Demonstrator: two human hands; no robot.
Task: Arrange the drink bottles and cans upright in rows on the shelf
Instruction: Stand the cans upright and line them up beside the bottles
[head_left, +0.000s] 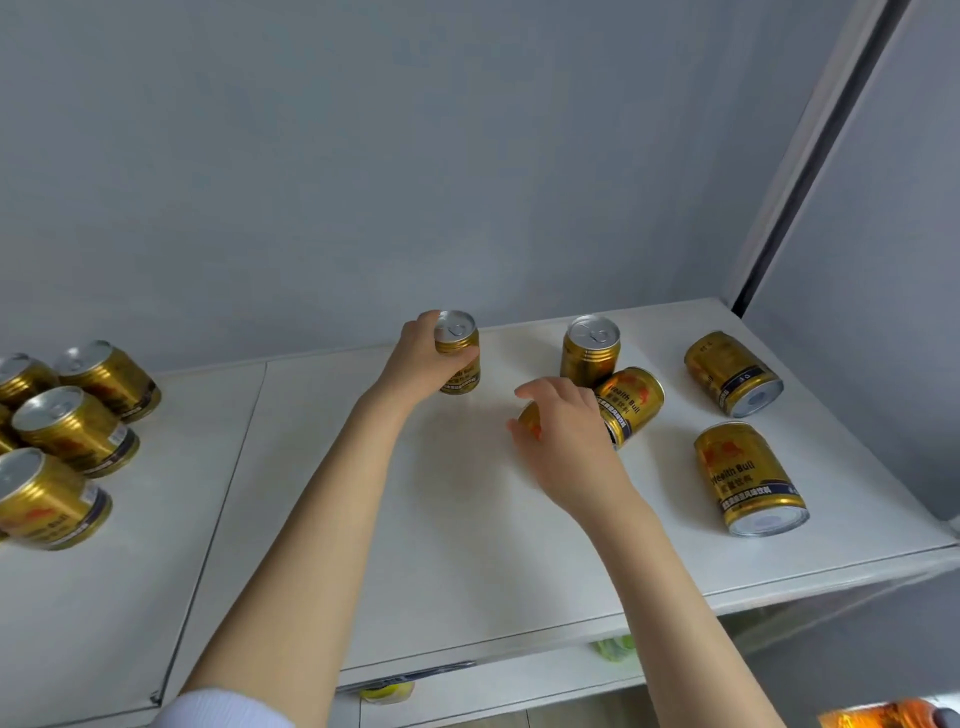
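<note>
Nearest, a white sleeve (223, 712) and two bare forearms extended over the shelf (467, 561), whose bare middle gave working room. A group of standing cans (78, 426) occupied the left. One fallen can (750, 478) lay close to the right edge and could roll off if nudged. The right hand (566, 441) had its fingers curled over a lying can (529, 422), mostly hidden. This should be pivoted upright, clear of the tipped can (629, 402) just beside it. Farther back, the left hand (415, 364) gripped an upright can (457, 358), best seated flat in line with the rear can (591, 348).
</note>
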